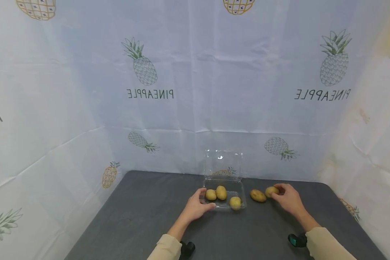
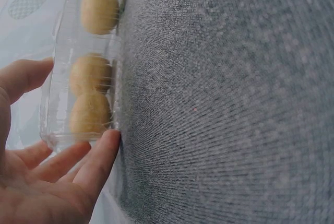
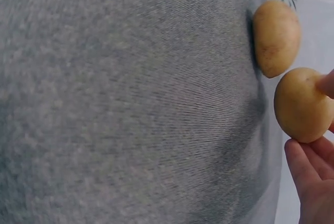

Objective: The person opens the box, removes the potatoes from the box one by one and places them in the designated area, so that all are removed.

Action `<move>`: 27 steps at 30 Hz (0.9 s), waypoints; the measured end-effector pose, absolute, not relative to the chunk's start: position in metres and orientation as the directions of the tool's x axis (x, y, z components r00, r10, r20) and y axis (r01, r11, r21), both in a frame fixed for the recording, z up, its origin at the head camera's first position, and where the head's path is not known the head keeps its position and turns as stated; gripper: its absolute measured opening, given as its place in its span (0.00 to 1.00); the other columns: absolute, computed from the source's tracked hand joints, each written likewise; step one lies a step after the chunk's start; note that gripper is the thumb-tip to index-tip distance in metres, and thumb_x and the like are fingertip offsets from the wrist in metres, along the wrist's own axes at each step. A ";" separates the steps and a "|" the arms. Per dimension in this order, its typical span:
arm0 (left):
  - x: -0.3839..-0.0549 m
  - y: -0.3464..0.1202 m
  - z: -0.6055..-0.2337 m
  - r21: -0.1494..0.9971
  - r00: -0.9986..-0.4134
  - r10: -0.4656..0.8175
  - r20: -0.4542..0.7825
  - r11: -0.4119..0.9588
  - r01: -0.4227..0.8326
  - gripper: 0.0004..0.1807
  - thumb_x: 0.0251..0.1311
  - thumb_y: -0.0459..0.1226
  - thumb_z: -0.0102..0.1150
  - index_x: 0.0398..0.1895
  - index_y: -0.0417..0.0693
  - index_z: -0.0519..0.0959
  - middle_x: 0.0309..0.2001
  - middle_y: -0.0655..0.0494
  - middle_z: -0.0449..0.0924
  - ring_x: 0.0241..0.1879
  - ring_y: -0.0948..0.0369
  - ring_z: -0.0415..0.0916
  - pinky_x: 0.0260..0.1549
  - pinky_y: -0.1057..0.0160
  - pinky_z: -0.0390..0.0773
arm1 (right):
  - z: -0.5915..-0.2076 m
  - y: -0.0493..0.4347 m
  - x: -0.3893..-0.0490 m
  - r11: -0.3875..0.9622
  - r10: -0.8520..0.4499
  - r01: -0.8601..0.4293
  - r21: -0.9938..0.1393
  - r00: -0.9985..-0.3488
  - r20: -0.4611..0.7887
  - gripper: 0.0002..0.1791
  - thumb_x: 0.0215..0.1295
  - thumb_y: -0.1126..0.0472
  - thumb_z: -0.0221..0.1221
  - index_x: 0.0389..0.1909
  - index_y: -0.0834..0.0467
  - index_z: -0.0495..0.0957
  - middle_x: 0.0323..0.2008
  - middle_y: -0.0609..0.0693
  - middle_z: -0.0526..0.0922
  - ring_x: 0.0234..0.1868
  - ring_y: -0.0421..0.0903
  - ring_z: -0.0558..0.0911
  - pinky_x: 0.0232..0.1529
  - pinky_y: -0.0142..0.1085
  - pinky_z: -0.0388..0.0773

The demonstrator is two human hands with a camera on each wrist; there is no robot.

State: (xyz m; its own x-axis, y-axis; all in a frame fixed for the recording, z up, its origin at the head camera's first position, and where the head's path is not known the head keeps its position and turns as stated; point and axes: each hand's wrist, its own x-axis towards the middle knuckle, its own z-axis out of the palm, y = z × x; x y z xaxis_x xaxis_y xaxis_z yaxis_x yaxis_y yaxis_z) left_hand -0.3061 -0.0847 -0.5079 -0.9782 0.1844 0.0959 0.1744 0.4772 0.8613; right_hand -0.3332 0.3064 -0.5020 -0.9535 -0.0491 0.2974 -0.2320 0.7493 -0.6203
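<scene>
A clear plastic clamshell container (image 1: 243,193) stands with its lid raised, three potatoes inside: two, including an upright oval potato (image 1: 221,193), at the left and a round potato (image 1: 235,203) at the front right. My left hand (image 1: 196,206) holds the container's left end, thumb at the front wall and fingers round the corner; the left wrist view shows the fingertips (image 2: 110,136) against the plastic. With thumb and fingertips, my right hand (image 1: 289,198) pinches another potato (image 3: 302,105). Just left of that one, a longer potato (image 1: 258,195) lies on the table between it and the container.
The dark grey cloth-covered table (image 1: 143,213) ends at a white curtain (image 1: 182,115) printed with pineapples, close behind the raised lid (image 1: 223,162). Black straps with small devices (image 1: 297,240) sit at both wrists, below beige sleeves (image 1: 326,243).
</scene>
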 end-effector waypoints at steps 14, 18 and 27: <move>-0.306 -0.085 -0.506 0.861 -0.979 0.184 0.086 0.481 0.166 0.41 0.58 0.46 0.73 0.72 0.40 0.67 0.64 0.40 0.73 0.54 0.45 0.78 0.46 0.46 0.81 | -0.504 0.312 -0.329 0.739 -0.073 -0.214 -0.638 -0.968 0.241 0.25 0.68 0.57 0.65 0.56 0.73 0.76 0.49 0.67 0.78 0.47 0.62 0.80 0.45 0.57 0.78; -0.306 -0.085 -0.506 0.862 -0.979 0.181 0.089 0.479 0.167 0.41 0.58 0.46 0.73 0.71 0.40 0.67 0.64 0.40 0.73 0.53 0.45 0.78 0.45 0.46 0.81 | -0.501 0.316 -0.327 0.734 -0.092 -0.210 -0.646 -0.973 0.211 0.25 0.68 0.57 0.66 0.57 0.71 0.75 0.50 0.66 0.79 0.48 0.62 0.81 0.45 0.56 0.79; -0.306 -0.085 -0.506 0.859 -0.979 0.180 0.091 0.484 0.169 0.40 0.59 0.45 0.72 0.72 0.40 0.67 0.64 0.40 0.73 0.54 0.45 0.78 0.46 0.46 0.81 | -0.501 0.319 -0.325 0.751 -0.101 -0.187 -0.633 -0.980 0.170 0.27 0.65 0.55 0.68 0.56 0.70 0.76 0.49 0.64 0.81 0.49 0.61 0.81 0.45 0.55 0.80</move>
